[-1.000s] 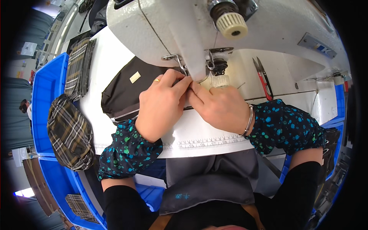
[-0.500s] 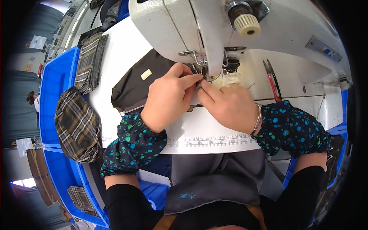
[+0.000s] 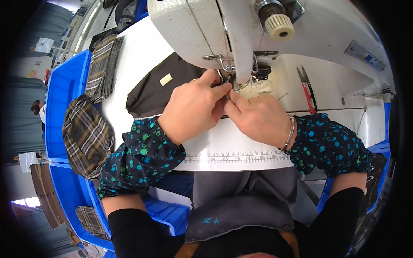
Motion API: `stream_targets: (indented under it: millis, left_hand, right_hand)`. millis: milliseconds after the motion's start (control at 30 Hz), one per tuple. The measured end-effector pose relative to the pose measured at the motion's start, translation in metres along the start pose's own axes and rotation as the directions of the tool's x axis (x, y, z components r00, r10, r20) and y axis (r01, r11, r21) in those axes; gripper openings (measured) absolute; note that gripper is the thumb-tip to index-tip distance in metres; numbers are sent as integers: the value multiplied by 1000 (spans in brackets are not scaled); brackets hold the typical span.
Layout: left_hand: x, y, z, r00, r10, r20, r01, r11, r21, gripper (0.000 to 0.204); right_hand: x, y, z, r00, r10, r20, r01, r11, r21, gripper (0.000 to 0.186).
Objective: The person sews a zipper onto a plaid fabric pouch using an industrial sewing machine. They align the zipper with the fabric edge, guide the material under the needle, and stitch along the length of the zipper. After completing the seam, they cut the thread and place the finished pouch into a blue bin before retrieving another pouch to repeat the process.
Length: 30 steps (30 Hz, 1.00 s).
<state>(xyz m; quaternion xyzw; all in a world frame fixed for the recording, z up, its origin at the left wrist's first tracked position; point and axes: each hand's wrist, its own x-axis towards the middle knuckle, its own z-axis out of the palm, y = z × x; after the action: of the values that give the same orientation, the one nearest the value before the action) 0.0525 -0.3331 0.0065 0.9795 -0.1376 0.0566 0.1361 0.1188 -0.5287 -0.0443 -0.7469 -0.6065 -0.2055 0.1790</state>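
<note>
Under the head of a white sewing machine (image 3: pixel 193 38) lies a dark brown fabric piece (image 3: pixel 148 92) with a small cream label (image 3: pixel 165 79) and a light-toothed zipper (image 3: pixel 221 76) along its edges. My left hand (image 3: pixel 193 105) pinches the fabric close beside the presser foot. Against it, my right hand (image 3: pixel 258 114) is closed too, its fingertips at the same spot on the fabric edge. Both hands hide most of the edge they hold. A bracelet (image 3: pixel 290 133) circles my right wrist.
Red-handled thread snips (image 3: pixel 307 90) lie right of the needle area. Folded plaid pieces (image 3: pixel 102 69) and a plaid pouch (image 3: pixel 86 135) sit at the table's left, beside a blue bin (image 3: pixel 64 107). A printed ruler (image 3: pixel 236 158) runs along the front edge.
My left forearm has swung slightly outward to the left. The fabric's front zipper edge is now more covered by my left hand. Both hands keep pinching near the presser foot.
</note>
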Motion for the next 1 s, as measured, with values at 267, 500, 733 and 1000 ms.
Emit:
stream_targets:
  millis: [267,500,733,1000]
  left_hand:
    - [4,14,0,995,-68,71,72,996,-57,40]
    - [4,8,-2,994,-86,61,90,995,-53,37]
    - [2,-3,-10,998,21,55,-20,1000,-23,34]
    - [6,4,-11,993,-17,114,30,994,-110,34]
  right_hand:
    - [0,5,-4,1000,25,11,-25,1000,-15,16]
    - [1,7,-6,997,74,-5,-74,997,28,13]
    - [-3,0,0,997,-60,-49,62,997,43,14]
    - [-2,6,-11,994,-108,16,106,993,60,12]
